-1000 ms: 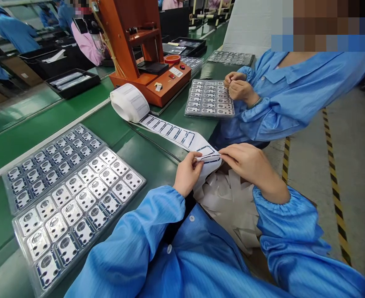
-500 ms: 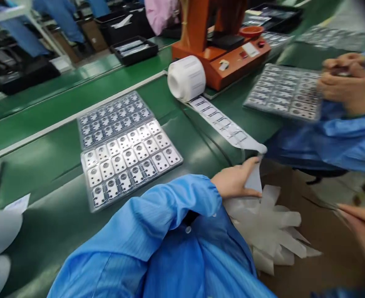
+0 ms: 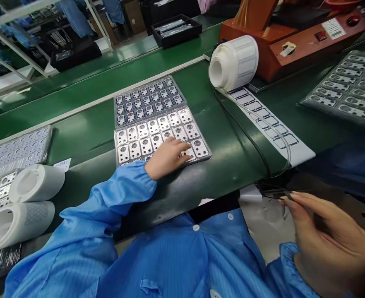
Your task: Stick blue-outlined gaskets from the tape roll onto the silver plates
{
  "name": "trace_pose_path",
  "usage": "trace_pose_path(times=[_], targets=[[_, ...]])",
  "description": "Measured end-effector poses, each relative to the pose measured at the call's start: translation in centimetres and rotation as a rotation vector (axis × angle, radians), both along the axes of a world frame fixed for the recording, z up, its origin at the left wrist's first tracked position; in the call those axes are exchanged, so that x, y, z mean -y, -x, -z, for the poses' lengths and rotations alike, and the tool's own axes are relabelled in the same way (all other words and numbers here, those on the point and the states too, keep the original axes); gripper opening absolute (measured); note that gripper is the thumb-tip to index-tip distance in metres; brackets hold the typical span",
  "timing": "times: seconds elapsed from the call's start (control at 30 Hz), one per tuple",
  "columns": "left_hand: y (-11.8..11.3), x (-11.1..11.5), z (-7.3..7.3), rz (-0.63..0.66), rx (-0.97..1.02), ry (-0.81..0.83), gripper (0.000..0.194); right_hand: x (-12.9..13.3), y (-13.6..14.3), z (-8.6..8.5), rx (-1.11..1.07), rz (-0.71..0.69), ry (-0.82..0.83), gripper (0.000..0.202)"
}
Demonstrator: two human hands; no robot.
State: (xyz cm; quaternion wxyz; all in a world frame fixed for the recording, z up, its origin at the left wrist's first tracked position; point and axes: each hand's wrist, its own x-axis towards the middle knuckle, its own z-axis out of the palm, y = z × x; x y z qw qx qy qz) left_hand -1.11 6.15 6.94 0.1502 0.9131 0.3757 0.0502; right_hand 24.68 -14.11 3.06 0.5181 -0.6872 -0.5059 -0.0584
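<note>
My left hand (image 3: 166, 158) rests over the lower right of a clear tray (image 3: 118, 155) of shiny metal plates (image 3: 152, 126). Its fingers are apart and bent, and the fingertips touch a plate near the tray's right end. My right hand (image 3: 328, 238) is at the lower right, off the table, with thumb and fingers pinched on thin dark tweezers (image 3: 275, 193) pointing left. Whether the tips carry anything cannot be made out. A strip of white backing (image 3: 272, 124) with dark-outlined stickers runs from a label roll (image 3: 238, 64) towards the table's front edge.
Behind the near tray lies a second tray (image 3: 148, 99) of plates. An orange machine (image 3: 282, 45) stands behind the label roll. Two white rolls (image 3: 38, 186) and more trays (image 3: 27, 145) are at the left. A dark cable (image 3: 241, 128) crosses the table. Another tray (image 3: 350, 87) lies at the right.
My left hand has let go of the backing strip's end and moved left onto the plate tray. My right hand has come further into view with the tweezers. The view has swung left.
</note>
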Motion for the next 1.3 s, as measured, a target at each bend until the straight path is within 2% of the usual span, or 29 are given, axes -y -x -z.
trace_pose_path(times=[0.07, 0.17, 0.33, 0.4, 0.5, 0.6, 0.7, 0.8, 0.9, 1.03, 1.13, 1.3], targets=[[2.1, -1.4, 0.7, -0.004, 0.0, -0.033, 0.04, -1.0, 0.8, 0.1, 0.028, -0.074, -0.083, 0.018], [4.6, -1.9, 1.3, 0.013, 0.007, -0.005, 0.04, -1.7, 1.1, 0.8, 0.006, -0.159, -0.135, 0.028], [5.9, -1.3, 2.0, 0.023, -0.002, 0.024, 0.026, -2.0, 1.6, 1.0, -0.015, -0.213, -0.086, 0.03], [5.7, -1.3, 2.1, 0.034, 0.014, 0.03, 0.025, -2.0, 2.0, 1.0, -0.047, -0.211, -0.069, 0.025], [4.8, -1.5, 2.0, 0.035, 0.023, 0.023, 0.029, -1.9, 2.6, 1.3, -0.232, -0.161, -0.005, 0.018], [3.1, -1.8, 1.9, 0.005, 0.041, -0.026, 0.036, -2.0, 3.3, 2.1, -0.507, -0.129, 0.06, 0.017], [1.1, -1.9, 2.0, -0.016, -0.011, -0.085, 0.051, -2.2, 3.9, 2.8, -0.63, -0.16, 0.096, 0.019], [-0.2, -2.0, 2.1, -0.031, -0.131, -0.085, 0.066, -2.1, 4.0, 3.2, -0.598, -0.19, 0.106, 0.018], [-0.5, -2.0, 2.0, -0.041, -0.21, -0.086, 0.066, -1.7, 3.9, 3.3, -0.55, -0.197, 0.112, 0.016], [-0.3, -2.0, 1.8, -0.048, -0.212, -0.101, 0.063, -1.5, 3.7, 3.5, -0.533, -0.207, 0.129, 0.015], [-0.2, -2.0, 1.7, -0.041, -0.209, -0.071, 0.068, -1.6, 3.8, 3.8, -0.549, -0.196, 0.133, 0.015], [-0.1, -1.9, 2.0, -0.043, -0.186, -0.062, 0.068, -2.1, 4.1, 3.9, -0.519, -0.201, 0.09, 0.009]])
